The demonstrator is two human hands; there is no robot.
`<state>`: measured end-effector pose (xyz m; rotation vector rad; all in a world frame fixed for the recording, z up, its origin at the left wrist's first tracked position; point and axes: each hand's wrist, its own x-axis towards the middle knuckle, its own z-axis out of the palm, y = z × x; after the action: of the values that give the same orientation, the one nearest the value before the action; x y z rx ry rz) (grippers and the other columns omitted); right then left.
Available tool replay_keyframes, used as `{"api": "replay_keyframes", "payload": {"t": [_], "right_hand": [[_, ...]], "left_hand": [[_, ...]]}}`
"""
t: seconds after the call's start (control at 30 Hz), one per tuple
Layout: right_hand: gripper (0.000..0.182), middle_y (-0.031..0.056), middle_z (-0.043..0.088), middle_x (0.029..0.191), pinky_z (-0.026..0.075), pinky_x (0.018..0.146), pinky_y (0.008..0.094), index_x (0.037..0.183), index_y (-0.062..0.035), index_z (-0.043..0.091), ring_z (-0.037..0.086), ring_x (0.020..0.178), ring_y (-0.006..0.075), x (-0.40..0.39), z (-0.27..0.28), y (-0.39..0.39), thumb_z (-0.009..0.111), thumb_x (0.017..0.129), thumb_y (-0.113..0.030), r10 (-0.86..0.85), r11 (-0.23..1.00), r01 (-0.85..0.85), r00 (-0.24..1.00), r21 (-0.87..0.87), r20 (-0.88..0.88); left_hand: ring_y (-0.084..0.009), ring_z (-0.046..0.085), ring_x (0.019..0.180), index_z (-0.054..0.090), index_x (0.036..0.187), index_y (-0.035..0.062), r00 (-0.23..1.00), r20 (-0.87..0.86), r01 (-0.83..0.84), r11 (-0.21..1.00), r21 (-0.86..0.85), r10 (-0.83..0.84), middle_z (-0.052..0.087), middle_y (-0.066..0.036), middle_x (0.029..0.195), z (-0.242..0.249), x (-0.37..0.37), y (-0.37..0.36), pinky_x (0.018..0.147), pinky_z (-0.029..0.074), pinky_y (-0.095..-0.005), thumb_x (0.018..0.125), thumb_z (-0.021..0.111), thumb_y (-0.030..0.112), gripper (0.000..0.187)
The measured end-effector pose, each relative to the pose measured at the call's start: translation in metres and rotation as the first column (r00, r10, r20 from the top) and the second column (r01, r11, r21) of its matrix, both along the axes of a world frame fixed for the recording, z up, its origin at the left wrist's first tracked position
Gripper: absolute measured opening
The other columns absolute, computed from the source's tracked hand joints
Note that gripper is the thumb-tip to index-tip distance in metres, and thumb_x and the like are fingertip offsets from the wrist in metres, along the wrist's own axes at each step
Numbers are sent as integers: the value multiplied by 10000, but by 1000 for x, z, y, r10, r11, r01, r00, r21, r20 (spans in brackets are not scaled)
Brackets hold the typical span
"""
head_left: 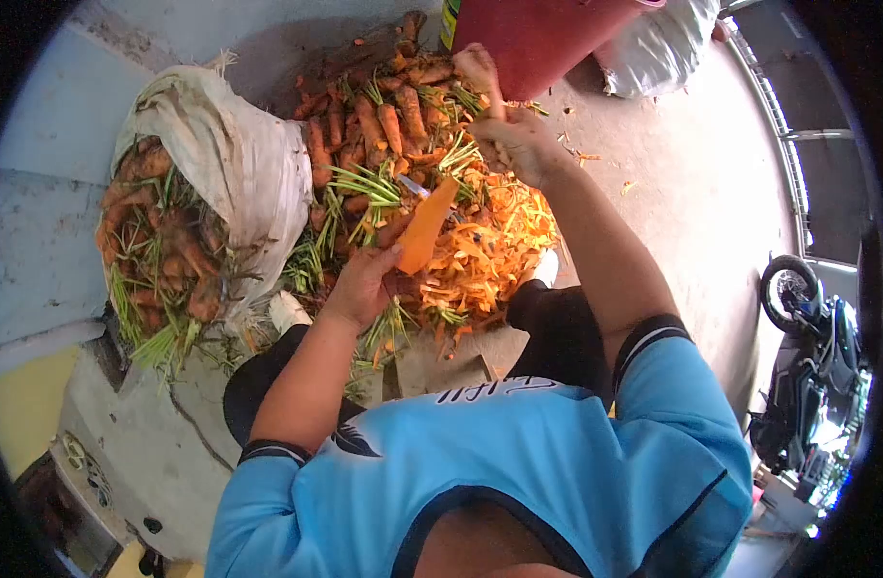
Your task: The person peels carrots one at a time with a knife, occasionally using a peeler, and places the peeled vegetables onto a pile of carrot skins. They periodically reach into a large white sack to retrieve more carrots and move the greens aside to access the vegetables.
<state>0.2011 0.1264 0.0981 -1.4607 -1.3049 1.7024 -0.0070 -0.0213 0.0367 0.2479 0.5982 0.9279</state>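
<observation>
My left hand (366,281) is closed around the lower end of a peeled carrot (428,227), smooth and bright orange, tilted up to the right. Just behind the carrot shows a pale, blade-like strip (413,187); what it belongs to is hidden. My right hand (524,146) is up beside the bucket, fingers curled around a pale, knobbly, elongated piece (478,69) whose kind I cannot make out. Below both hands spreads a heap of orange peelings (494,250). Unpeeled carrots (388,125) with soil and green stem stubs are piled beyond.
At left, a white woven sack (258,173) lies open with more dirty carrots (171,241) at its mouth. A red bucket (547,43) stands at the far side, with another white sack (663,48) beside it. A motorcycle (812,356) is parked at far right.
</observation>
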Motion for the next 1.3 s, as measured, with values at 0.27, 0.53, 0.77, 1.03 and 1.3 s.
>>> {"api": "replay_keyframes", "payload": {"t": [0.27,0.53,0.77,1.03,1.3], "right_hand": [[345,60,517,640,415,463,290,921,-20,518,505,535,160,-34,-52,-83,605,764,-315,21,971,13,990,-239,138],[252,101,550,842,493,655,372,971,-24,454,576,744,224,-15,-28,-53,465,859,-250,-368,904,221,837,-365,-406],[243,73,562,687,509,506,299,770,-69,515,545,541,179,85,179,166,485,836,-301,-618,532,844,439,64,-652],[420,78,549,706,424,527,312,816,-12,542,484,557,168,4,2,67,463,836,-425,-246,969,184,754,164,609],[425,98,566,631,424,510,340,834,25,572,525,526,211,-59,-174,33,595,749,-390,139,988,-140,675,-60,724]], "left_hand": [[-139,552,844,425,1208,64,870,-493,137,974,178,-32,522,-64,1012,-20,7,-3,640,508,-280,847,519,184,392],[-124,563,720,247,1290,39,817,-556,258,959,118,-151,501,-95,998,12,7,-9,562,454,-222,846,490,383,612],[-261,557,847,466,1116,7,113,-969,739,671,-66,-220,549,-159,928,-41,2,-19,773,431,-351,803,522,403,509],[-327,565,810,595,757,-5,-226,-905,782,487,-389,-360,577,-195,823,-38,5,-13,745,430,-420,769,524,417,427],[-318,547,850,567,775,9,-157,-960,705,654,-274,-233,537,-167,893,-25,-7,-7,745,429,-402,707,642,245,257]]}}
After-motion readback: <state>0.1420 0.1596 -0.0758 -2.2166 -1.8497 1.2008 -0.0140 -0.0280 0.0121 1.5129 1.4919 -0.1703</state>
